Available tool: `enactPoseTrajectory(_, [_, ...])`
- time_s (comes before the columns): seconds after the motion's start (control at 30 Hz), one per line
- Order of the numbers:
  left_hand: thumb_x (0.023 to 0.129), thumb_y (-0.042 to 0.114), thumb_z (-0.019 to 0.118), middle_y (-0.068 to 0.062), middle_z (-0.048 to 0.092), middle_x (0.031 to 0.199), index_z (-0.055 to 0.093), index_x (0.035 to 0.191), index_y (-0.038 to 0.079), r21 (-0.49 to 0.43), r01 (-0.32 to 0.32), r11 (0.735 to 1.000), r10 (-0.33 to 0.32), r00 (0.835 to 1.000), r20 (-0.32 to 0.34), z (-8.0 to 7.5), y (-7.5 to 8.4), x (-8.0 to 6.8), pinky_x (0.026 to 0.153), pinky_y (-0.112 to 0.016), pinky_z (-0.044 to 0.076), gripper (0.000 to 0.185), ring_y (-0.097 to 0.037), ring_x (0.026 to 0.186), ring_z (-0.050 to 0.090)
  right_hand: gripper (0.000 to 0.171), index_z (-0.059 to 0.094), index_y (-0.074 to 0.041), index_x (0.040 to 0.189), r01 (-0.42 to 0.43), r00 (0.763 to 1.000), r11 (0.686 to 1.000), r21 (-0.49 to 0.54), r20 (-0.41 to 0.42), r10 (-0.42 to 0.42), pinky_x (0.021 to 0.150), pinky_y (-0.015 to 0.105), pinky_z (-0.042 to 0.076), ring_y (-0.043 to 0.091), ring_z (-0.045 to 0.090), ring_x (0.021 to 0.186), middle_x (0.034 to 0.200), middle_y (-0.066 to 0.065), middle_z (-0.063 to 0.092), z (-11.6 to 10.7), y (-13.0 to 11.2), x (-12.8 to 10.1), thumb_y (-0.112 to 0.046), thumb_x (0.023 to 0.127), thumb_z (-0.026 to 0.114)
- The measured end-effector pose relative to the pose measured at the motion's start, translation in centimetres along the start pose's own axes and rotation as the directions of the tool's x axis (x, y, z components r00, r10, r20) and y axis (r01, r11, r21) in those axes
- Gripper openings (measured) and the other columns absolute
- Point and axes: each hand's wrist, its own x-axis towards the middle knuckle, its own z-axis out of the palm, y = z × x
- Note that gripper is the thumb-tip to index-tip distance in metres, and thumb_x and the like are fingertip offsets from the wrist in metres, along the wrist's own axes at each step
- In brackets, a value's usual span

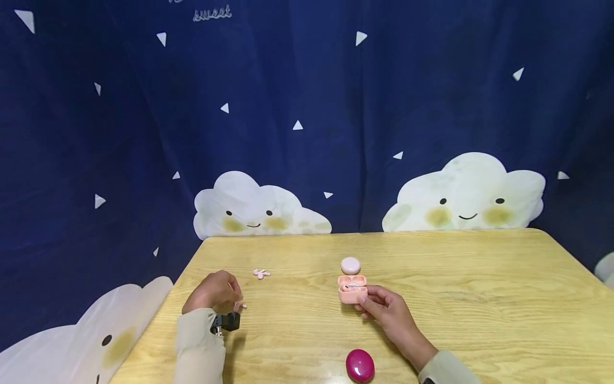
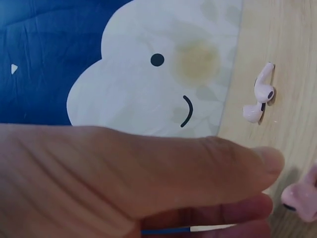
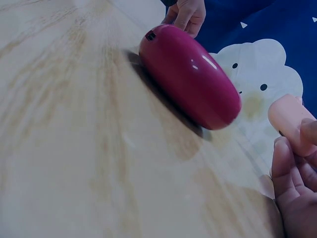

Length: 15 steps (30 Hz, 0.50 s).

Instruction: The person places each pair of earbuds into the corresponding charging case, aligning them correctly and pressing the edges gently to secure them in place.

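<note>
My right hand grips an opened peach earbud charging case, thumb at its front right corner. A pale earbud shows in the case's left side. In the right wrist view, fingers hold the case from below. My left hand is low over the left part of the table, fingertips close beside a pink earbud. The left wrist view shows this earbud just past the thumb tip, with a gap between. Farther back lies a pair of pale pink earbuds.
A pale pink round case stands behind the opened case. A shiny magenta rounded case lies near the front edge. The wooden table ends at a dark blue curtain printed with clouds.
</note>
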Motion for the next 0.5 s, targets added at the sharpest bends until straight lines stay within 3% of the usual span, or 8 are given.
enactPoseTrajectory(0.2, [0.072, -0.003, 0.069, -0.008, 0.063, 0.069, 0.064, 0.075, 0.003, -0.077, 0.041, 0.996, -0.039, 0.999, 0.026, 0.37, -0.53, -0.28, 0.053, -0.032, 0.047, 0.008, -0.021, 0.057, 0.055, 0.037, 0.058, 0.01, 0.118, -0.001, 1.0, 1.0, -0.005, 0.005, 0.001, 0.07, 0.032, 0.057, 0.02, 0.068, 0.083, 0.099, 0.019, 0.068, 0.1, 0.11, -0.12, -0.012, 0.09, 0.067])
enactPoseTrajectory(0.5, [0.066, -0.006, 0.071, -0.006, 0.063, 0.062, 0.065, 0.071, 0.002, -0.058, 0.051, 0.997, -0.049, 0.998, 0.038, 0.57, -0.75, -0.13, 0.047, -0.025, 0.04, 0.011, -0.016, 0.052, 0.05, 0.037, 0.058, 0.009, 0.12, -0.007, 1.0, 1.0, -0.019, 0.002, 0.008, 0.071, 0.032, 0.057, 0.021, 0.068, 0.085, 0.1, 0.018, 0.068, 0.14, -0.13, -0.14, -0.012, 0.091, 0.067])
